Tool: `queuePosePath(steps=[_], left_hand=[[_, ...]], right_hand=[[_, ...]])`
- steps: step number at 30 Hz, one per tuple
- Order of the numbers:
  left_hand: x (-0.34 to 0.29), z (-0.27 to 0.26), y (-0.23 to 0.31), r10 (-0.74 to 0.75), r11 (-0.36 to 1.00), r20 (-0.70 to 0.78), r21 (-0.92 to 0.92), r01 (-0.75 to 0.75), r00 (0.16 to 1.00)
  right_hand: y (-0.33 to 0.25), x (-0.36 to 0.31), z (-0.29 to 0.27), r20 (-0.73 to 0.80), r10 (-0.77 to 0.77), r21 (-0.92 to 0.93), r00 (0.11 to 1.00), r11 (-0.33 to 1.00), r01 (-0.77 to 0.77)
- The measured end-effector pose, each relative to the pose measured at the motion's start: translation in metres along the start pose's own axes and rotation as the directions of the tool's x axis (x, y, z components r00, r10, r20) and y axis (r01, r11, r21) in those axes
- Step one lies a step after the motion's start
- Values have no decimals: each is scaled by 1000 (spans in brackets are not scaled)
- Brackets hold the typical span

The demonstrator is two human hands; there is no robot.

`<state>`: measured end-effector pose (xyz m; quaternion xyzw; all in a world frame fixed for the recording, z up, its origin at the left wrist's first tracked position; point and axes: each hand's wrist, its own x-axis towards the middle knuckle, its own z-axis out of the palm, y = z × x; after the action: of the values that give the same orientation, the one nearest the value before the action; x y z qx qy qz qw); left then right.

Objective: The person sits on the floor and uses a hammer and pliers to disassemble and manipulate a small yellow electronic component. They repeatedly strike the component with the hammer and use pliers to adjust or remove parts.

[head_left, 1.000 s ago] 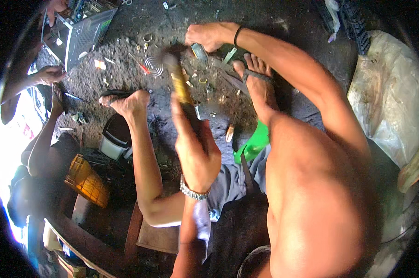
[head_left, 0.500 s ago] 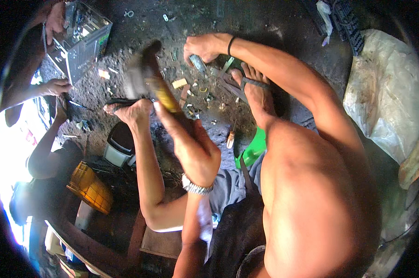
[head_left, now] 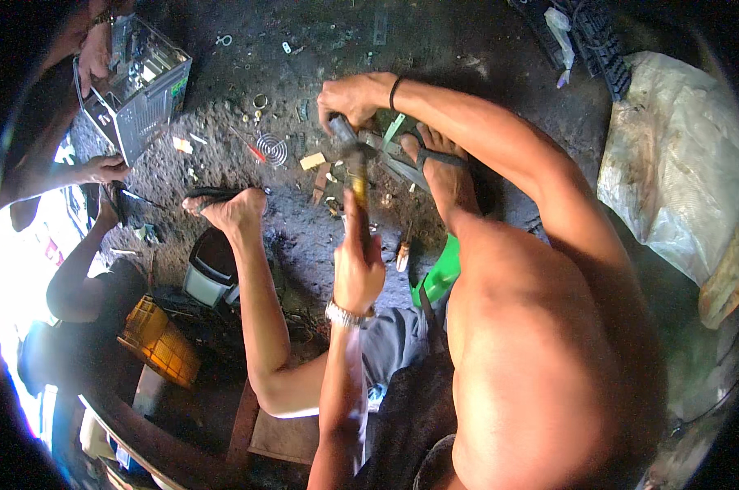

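My left hand [head_left: 359,276], with a metal watchband at the wrist, is wrapped round the handle of a hammer [head_left: 356,181]. The handle has a yellow part, and the dark head lies low against a grey cylindrical piece [head_left: 342,128]. Closed on that piece is my right hand [head_left: 354,96], which has a black band at the wrist and rests close to the ground. The far end of the piece is hidden under its fingers. Beside it, by my right foot [head_left: 449,175], lie a strip with a green end [head_left: 395,127] and dark flat metal pieces [head_left: 404,169].
At the upper left another person's hands [head_left: 106,169] hold an open computer case [head_left: 145,110]. Small scraps and a round wire grille [head_left: 272,149] litter the ground. A dark bin [head_left: 210,269], a yellow basket [head_left: 158,339], a green object [head_left: 439,272] and a whitish sack [head_left: 672,163] surround me.
My left hand has swung the hammer from the left, down and rightward, to the grey piece. The wire grille is now uncovered. My right hand keeps its hold, almost unmoved.
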<state>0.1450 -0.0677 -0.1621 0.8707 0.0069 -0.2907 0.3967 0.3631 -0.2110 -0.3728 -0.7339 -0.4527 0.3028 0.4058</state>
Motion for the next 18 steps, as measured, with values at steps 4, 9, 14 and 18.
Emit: queuePosePath(steps=[4, 9, 14, 18], left_hand=[[-13, -27, 36, 18, 1000, -47, -15, -19, 999], [11, -14, 41, 242, 969, -401, 147, -198, 884], [-27, -5, 8, -167, 944, 82, -273, 183, 983], [1, -40, 52, 15, 998, -288, -62, -34, 958]], right_hand=[[-3, -2, -1, -35, -96, -39, 995, 995, 94], [5, -10, -7, -20, -25, 3, 999, 1000, 25], [3, 1, -7, -19, -75, -29, 997, 997, 74], [-3, -6, -8, -10, 3, -72, 1000, 997, -4]])
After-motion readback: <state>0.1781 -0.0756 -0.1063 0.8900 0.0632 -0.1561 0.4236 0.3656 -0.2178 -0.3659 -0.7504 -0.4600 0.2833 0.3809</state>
